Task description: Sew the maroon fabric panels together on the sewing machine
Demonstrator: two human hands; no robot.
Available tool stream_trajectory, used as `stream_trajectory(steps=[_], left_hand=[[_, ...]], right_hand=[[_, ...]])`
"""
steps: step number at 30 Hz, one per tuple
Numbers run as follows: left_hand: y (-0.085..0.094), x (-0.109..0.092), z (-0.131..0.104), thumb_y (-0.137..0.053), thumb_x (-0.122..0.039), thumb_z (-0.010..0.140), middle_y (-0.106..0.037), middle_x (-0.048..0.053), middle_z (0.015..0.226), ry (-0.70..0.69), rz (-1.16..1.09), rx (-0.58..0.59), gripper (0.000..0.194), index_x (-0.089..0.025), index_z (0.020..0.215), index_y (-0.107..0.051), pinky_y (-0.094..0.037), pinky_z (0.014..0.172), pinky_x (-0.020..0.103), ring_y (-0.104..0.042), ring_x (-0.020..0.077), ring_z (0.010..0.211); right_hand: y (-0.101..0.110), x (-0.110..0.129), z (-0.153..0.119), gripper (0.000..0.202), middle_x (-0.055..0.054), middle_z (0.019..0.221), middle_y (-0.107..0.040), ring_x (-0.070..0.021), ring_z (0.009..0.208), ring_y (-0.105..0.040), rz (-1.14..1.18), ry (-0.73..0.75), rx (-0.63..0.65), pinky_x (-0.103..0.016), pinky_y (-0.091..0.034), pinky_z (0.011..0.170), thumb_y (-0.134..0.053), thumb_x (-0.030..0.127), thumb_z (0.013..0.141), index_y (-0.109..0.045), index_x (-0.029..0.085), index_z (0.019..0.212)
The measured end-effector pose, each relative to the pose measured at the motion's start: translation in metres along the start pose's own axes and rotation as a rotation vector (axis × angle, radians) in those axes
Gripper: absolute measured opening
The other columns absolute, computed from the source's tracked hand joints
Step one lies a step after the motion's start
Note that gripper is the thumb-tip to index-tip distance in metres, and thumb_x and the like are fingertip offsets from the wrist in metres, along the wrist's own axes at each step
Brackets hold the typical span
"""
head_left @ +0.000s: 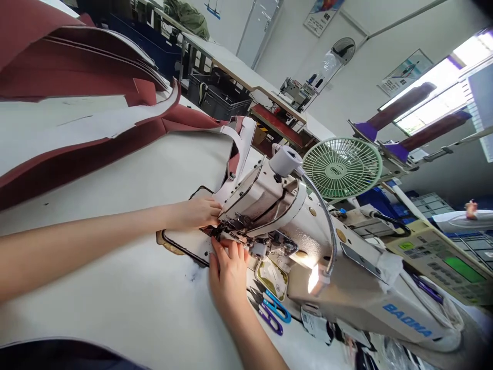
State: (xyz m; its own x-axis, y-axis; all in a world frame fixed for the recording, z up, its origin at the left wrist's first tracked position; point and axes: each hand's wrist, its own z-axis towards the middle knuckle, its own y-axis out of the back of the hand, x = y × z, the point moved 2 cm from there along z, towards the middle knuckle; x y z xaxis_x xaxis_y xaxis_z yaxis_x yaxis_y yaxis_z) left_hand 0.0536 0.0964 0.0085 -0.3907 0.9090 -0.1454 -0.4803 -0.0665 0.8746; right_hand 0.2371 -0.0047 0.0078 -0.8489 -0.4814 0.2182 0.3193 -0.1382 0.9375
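A white sewing machine (265, 198) stands tilted in my view. My left hand (194, 211) reaches in from the left, its fingers curled together beside the presser foot and needle area (231, 226). From below comes my right hand (230, 272), fingers bent and close to the same spot, at the edge of the machine's bed plate (188, 241). What the fingertips of both hands hold is hidden by the fingers and the machine head. Behind the head, a dark red piece with white backing (234, 154) trails off to the left.
Blue thread snips (279, 307), purple thread snips (271, 319) and a small dish (271, 278) lie right of my right hand. Large dark red panels (77, 67) cover the upper left of the white table (115, 298). A green fan (341, 167) and control panel (442, 262) stand beyond.
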Motion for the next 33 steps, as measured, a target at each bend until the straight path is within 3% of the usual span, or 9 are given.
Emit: stream_trajectory(steps=[8,14,20,24,27,29,31,33], left_hand=[[-0.001,0.002,-0.003,-0.06,-0.011,0.093,-0.068,0.005,0.094,-0.05,-0.011,-0.045,0.014,-0.021,0.088,-0.067,-0.043,0.088,0.032,-0.06,0.0186,0.096],[-0.009,0.006,-0.007,-0.059,-0.012,0.094,-0.071,0.004,0.107,-0.033,0.005,-0.092,0.013,-0.022,0.094,-0.066,-0.04,0.1,0.033,-0.061,0.0173,0.112],[-0.013,0.01,-0.008,-0.064,-0.013,0.083,-0.065,0.008,0.132,0.21,0.107,-0.082,0.038,-0.02,0.121,-0.065,-0.028,0.116,0.041,-0.05,0.0244,0.135],[-0.01,0.006,-0.003,-0.065,-0.015,0.082,-0.071,0.009,0.119,0.289,0.126,-0.031,0.026,-0.018,0.108,-0.069,-0.036,0.109,0.04,-0.06,0.0242,0.12],[0.002,-0.002,-0.006,-0.064,-0.017,0.081,-0.074,0.008,0.1,0.352,0.13,-0.033,0.012,-0.017,0.092,-0.069,-0.041,0.1,0.041,-0.066,0.0239,0.103],[0.018,-0.012,-0.023,-0.062,-0.021,0.083,-0.074,0.006,0.088,0.408,0.125,-0.044,0.008,-0.017,0.086,-0.069,-0.042,0.094,0.041,-0.067,0.0228,0.091],[0.044,-0.024,-0.056,-0.058,-0.026,0.085,-0.074,0.004,0.082,0.452,0.115,-0.043,0.014,-0.016,0.085,-0.069,-0.044,0.087,0.038,-0.067,0.0207,0.081],[0.077,-0.038,-0.1,-0.051,-0.035,0.09,-0.074,0.003,0.085,0.523,0.133,-0.057,0.027,-0.016,0.095,-0.071,-0.047,0.08,0.033,-0.065,0.0179,0.077]], right_hand=[[0.001,-0.002,0.002,0.032,-0.01,0.104,-0.063,-0.0242,0.093,-0.061,-0.006,0.061,-0.03,-0.037,-0.047,0.08,-0.05,0.018,0.097,-0.068,0.024,0.123],[0.001,-0.004,0.003,0.031,-0.009,0.104,-0.064,-0.0231,0.096,-0.061,0.085,0.101,-0.042,-0.036,-0.047,0.081,-0.049,0.016,0.099,-0.069,0.023,0.121],[0.002,-0.003,0.001,0.028,-0.007,0.1,-0.068,-0.0207,0.094,-0.06,0.132,0.145,-0.048,-0.037,-0.045,0.086,-0.049,0.017,0.1,-0.071,0.023,0.116],[0.004,0.0,-0.001,0.028,-0.007,0.098,-0.069,-0.0199,0.093,-0.06,0.126,0.156,-0.058,-0.035,-0.046,0.084,-0.048,0.018,0.101,-0.072,0.021,0.115],[0.004,0.003,-0.006,0.028,-0.008,0.098,-0.07,-0.0202,0.094,-0.061,0.102,0.163,-0.042,-0.034,-0.049,0.083,-0.049,0.018,0.101,-0.072,0.021,0.116],[0.003,0.005,-0.009,0.027,-0.008,0.1,-0.07,-0.0196,0.096,-0.061,0.075,0.181,-0.013,-0.033,-0.05,0.085,-0.05,0.017,0.1,-0.072,0.02,0.117],[0.001,0.006,-0.011,0.026,-0.008,0.102,-0.07,-0.0189,0.097,-0.061,0.053,0.197,0.017,-0.032,-0.05,0.088,-0.053,0.017,0.1,-0.071,0.019,0.118],[-0.001,0.006,-0.012,0.026,-0.008,0.103,-0.07,-0.0185,0.098,-0.061,0.052,0.2,0.035,-0.031,-0.05,0.089,-0.053,0.018,0.1,-0.07,0.017,0.12]])
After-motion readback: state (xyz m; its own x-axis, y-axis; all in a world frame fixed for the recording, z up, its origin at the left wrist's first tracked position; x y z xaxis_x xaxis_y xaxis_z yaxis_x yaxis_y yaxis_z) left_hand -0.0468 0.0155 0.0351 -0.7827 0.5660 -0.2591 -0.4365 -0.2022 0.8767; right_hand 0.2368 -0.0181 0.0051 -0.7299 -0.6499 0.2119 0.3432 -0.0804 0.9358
